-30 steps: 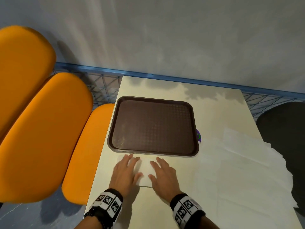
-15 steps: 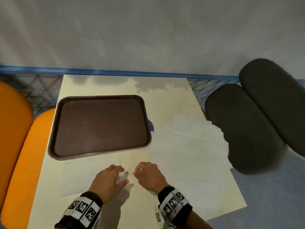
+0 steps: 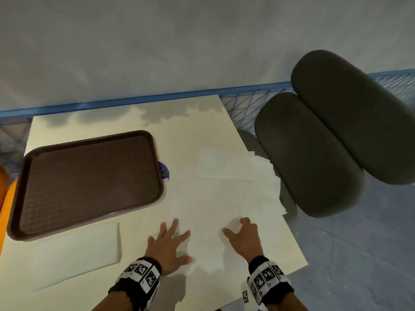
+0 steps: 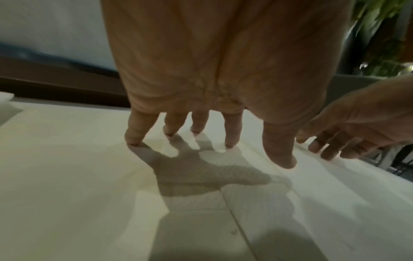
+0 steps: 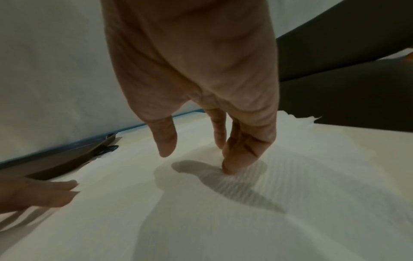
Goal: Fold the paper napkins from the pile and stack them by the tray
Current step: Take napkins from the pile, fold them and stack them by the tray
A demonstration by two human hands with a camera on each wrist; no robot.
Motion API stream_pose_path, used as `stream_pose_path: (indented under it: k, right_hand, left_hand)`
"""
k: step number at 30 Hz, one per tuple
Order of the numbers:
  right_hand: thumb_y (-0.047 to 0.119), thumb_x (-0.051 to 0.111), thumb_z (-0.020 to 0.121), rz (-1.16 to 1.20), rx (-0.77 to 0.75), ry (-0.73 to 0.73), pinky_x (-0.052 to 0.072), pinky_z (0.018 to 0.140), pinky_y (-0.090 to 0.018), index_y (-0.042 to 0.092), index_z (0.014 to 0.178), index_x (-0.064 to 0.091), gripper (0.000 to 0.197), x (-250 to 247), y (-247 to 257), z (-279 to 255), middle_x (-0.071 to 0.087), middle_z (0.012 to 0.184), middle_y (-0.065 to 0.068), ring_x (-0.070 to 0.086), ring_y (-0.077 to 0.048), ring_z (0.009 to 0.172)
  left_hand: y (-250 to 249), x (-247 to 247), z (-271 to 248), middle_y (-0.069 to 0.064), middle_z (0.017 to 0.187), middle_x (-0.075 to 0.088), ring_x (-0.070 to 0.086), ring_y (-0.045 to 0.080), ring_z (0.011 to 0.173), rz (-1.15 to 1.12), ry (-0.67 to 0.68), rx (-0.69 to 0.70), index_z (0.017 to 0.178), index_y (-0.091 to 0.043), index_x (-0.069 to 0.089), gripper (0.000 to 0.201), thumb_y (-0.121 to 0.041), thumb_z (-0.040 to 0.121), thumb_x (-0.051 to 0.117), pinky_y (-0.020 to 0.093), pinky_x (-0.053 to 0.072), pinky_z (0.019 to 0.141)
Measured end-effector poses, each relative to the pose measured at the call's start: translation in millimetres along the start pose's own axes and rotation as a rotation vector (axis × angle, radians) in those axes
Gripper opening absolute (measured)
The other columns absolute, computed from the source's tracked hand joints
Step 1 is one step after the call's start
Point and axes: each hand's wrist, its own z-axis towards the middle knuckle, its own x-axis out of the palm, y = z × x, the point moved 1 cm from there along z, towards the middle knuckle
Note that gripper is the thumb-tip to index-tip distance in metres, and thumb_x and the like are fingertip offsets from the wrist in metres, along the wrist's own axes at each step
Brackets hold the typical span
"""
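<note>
From the head camera, one dark brown rectangular plastic tray (image 3: 89,180) sits beside one folded white paper napkin (image 3: 76,254) and one loose pile of white paper napkins (image 3: 224,194), where the left hand (image 3: 167,245) and right hand (image 3: 246,237) press open-fingered, grasping nothing; the left wrist camera shows four fingertips (image 4: 134,139) touching paper; the right wrist camera shows one fingertip (image 5: 230,168) down.

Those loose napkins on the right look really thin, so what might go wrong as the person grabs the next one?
The pile of napkins overlaps loosely, so the right hand, fingertips down on it, could drag up two sheets. Some sheets overhang the table edge by the dark chair and might slide off. The folded napkin beside the tray could get brushed crooked.
</note>
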Motion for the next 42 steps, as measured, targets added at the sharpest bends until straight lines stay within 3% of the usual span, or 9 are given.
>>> stream_pose_path:
  k: [4, 8, 11, 14, 22, 29, 35, 39, 42]
  right_hand:
    - [0.042, 0.074, 0.086, -0.001, -0.045, -0.021, 0.049, 0.094, -0.036, 0.016, 0.128, 0.046, 0.056, -3, -6, 7, 0.052, 0.128, -0.008, 0.057, -0.026, 0.113]
    - [0.039, 0.069, 0.089, -0.198, -0.166, -0.087, 0.048, 0.096, -0.038, 0.016, 0.141, 0.037, 0.066, -16, -11, 17, 0.039, 0.136, -0.006, 0.041, -0.026, 0.127]
    - [0.035, 0.071, 0.088, -0.224, -0.19, -0.019, 0.046, 0.099, -0.036, 0.015, 0.142, 0.035, 0.068, -19, -14, 23, 0.039, 0.136, -0.006, 0.041, -0.025, 0.127]
    - [0.025, 0.071, 0.089, -0.132, -0.169, 0.001, 0.047, 0.093, -0.033, 0.016, 0.131, 0.043, 0.051, -23, -15, 28, 0.05, 0.127, -0.006, 0.053, -0.024, 0.116]
    - [0.023, 0.067, 0.091, -0.133, -0.147, -0.01, 0.046, 0.083, -0.033, 0.023, 0.112, 0.048, 0.028, -23, -18, 29, 0.053, 0.105, 0.002, 0.052, -0.019, 0.094]
    - [0.03, 0.072, 0.086, -0.247, -0.2, -0.06, 0.048, 0.093, -0.041, 0.024, 0.129, 0.042, 0.053, -24, -14, 31, 0.041, 0.127, -0.001, 0.043, -0.024, 0.121]
    - [0.028, 0.075, 0.082, -0.195, -0.179, -0.02, 0.047, 0.093, -0.04, 0.022, 0.126, 0.045, 0.054, -26, -16, 36, 0.042, 0.122, -0.003, 0.043, -0.026, 0.118]
    - [0.031, 0.074, 0.081, -0.263, -0.144, 0.062, 0.047, 0.095, -0.041, 0.021, 0.125, 0.045, 0.054, -39, -2, 31, 0.044, 0.124, -0.004, 0.045, -0.028, 0.119]
    - [0.053, 0.078, 0.076, -0.211, -0.334, 0.099, 0.044, 0.103, -0.041, 0.027, 0.133, 0.047, 0.07, -53, 40, 15, 0.045, 0.127, 0.003, 0.045, -0.019, 0.125]
  left_hand:
    - [-1, 1, 0, -0.009, 0.163, -0.016, -0.008, 0.023, 0.153, -0.095, -0.105, -0.028, 0.153, -0.047, 0.02, 0.074, -0.069, 0.088, 0.05, 0.053, 0.012, 0.12]
    - [-4, -7, 5, 0.01, 0.143, 0.04, 0.045, 0.031, 0.13, -0.418, -0.552, -0.38, 0.143, -0.022, 0.039, 0.068, -0.048, 0.087, 0.067, 0.046, 0.043, 0.102]
    - [3, -13, 18, 0.011, 0.117, 0.056, 0.055, 0.035, 0.112, -0.607, -0.531, -0.502, 0.121, -0.009, 0.048, 0.062, -0.047, 0.08, 0.076, 0.04, 0.047, 0.09]
    - [0, -15, 22, 0.002, 0.099, 0.063, 0.061, 0.03, 0.106, -0.694, -0.476, -0.51, 0.099, -0.014, 0.055, 0.035, -0.038, 0.083, 0.076, 0.03, 0.041, 0.081]
    - [-26, -31, -8, -0.009, 0.076, 0.057, 0.056, 0.015, 0.073, -0.342, -0.731, -0.267, 0.074, -0.023, 0.054, 0.025, -0.036, 0.088, 0.07, 0.034, 0.047, 0.068]
    - [-19, -33, -6, 0.004, 0.07, 0.063, 0.057, 0.022, 0.069, -1.138, -0.663, -0.316, 0.067, -0.011, 0.054, 0.028, -0.014, 0.083, 0.077, 0.03, 0.044, 0.064]
    - [-19, -64, -35, -0.001, 0.069, 0.059, 0.054, 0.012, 0.06, -0.965, -0.764, -0.065, 0.083, -0.022, 0.06, 0.025, -0.006, 0.08, 0.079, 0.021, 0.047, 0.063]
    - [-22, -104, -70, -0.001, 0.114, 0.071, 0.067, 0.015, 0.102, -1.087, -0.638, 0.255, 0.12, -0.026, 0.065, 0.047, 0.007, 0.087, 0.068, 0.025, 0.053, 0.089]
    - [-25, -135, -104, -0.005, 0.128, 0.068, 0.06, 0.015, 0.124, -0.962, -0.413, 0.409, 0.125, -0.021, 0.067, 0.047, 0.011, 0.092, 0.059, 0.029, 0.046, 0.106]
